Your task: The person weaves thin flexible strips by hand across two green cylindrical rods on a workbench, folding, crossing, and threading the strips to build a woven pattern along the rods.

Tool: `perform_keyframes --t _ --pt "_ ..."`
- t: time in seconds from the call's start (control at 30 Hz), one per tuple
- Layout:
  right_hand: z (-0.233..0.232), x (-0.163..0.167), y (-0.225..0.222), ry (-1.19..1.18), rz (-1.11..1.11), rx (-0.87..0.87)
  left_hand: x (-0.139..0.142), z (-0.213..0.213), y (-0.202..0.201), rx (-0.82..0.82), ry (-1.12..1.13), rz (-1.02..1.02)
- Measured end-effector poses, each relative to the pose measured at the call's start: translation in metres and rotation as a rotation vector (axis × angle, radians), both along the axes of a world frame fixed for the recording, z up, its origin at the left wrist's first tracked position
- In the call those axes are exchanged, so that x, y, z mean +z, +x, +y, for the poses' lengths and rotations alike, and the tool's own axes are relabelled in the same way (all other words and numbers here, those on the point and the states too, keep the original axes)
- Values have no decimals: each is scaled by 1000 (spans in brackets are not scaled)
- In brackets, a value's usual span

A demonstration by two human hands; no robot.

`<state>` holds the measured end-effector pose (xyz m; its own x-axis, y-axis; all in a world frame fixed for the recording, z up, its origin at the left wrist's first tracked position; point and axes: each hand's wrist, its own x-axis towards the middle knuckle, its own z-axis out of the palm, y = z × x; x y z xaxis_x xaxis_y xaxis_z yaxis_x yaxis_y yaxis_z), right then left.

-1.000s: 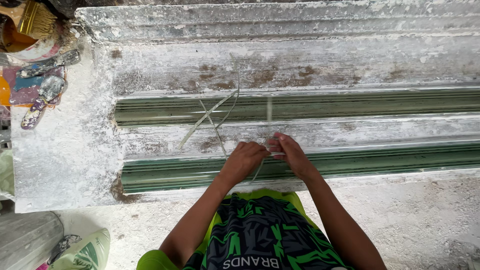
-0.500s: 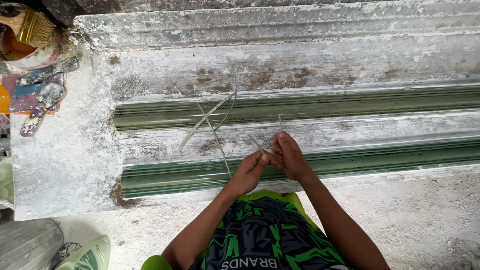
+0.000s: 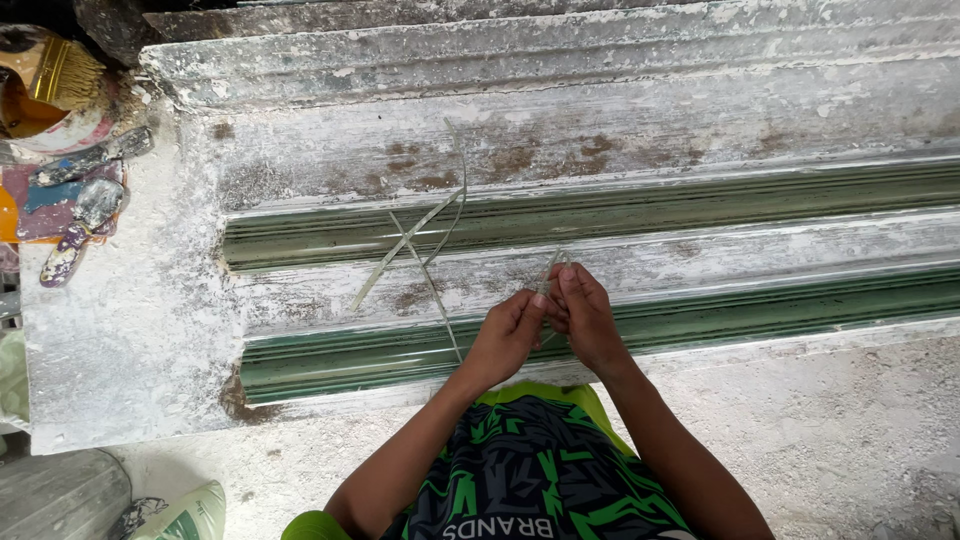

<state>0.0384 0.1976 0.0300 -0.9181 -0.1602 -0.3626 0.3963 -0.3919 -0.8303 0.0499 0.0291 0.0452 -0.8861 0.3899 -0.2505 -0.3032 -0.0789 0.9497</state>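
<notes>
Since the earlier frame my two hands have drawn closer together over the green mould and the loose ends of the strips have swung a little to the left. Now my left hand (image 3: 505,335) and right hand (image 3: 585,315) meet just above the nearer green channel of the long mould (image 3: 700,205), each grip pressed together, pinching the thin pale strips (image 3: 425,230) between fingertips; the free ends fan out up and to the left across the farther channel. I judge that I am in the middle of twisting or knotting these strips, and the next move calls for a firm pinch at the crossing while one end is worked round. The whitened counter (image 3: 120,350) carries the mould. Well left of the mould lie paint-smeared scrapers (image 3: 85,215), and beyond them a brush in a pot (image 3: 60,80). Nothing lies between my hands and the mould; only the trailing ends could snag.
</notes>
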Motion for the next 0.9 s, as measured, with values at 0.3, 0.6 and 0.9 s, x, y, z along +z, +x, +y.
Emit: perform_keyframes --t 0.3,0.6,0.9 --pt "-4 14 -3 39 42 46 0 6 1 52 42 -88" --pt "5 -1 -1 76 105 67 -11 2 0 35 -24 2" --pt "20 -4 -2 401 147 309 25 -14 -8 124 -338 505"
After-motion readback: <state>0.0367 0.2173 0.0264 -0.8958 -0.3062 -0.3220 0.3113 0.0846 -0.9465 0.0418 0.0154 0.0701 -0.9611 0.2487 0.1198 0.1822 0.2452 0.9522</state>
